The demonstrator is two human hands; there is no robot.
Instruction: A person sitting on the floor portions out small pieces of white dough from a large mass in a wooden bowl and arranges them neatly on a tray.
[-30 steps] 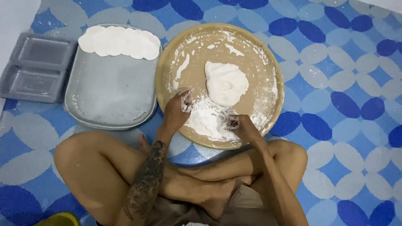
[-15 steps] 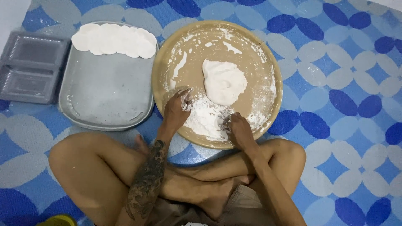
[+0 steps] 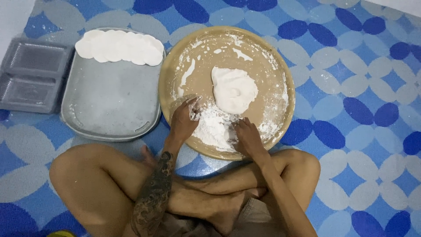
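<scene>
A round tan board (image 3: 276, 57) dusted with flour lies on the floor in front of my crossed legs. A lump of white dough (image 3: 233, 89) rests near its middle. A heap of loose white flour (image 3: 214, 125) sits at the board's near side. My left hand (image 3: 184, 120) rests at the left edge of that heap, its fingers curled and floury. Palm down, my right hand (image 3: 246, 137) lies on the heap's right side, fingers spread a little. Neither hand holds anything that I can see.
A grey metal tray (image 3: 109, 105) lies left of the board, with several flat white dough discs (image 3: 119, 46) overlapping along its far edge. A clear plastic container (image 3: 33, 74) sits further left. The floor mat (image 3: 359, 101) is blue and white patterned.
Both hands have shifted slightly within the flour heap, the right one moving a little nearer me. The dough lump and tray stay put.
</scene>
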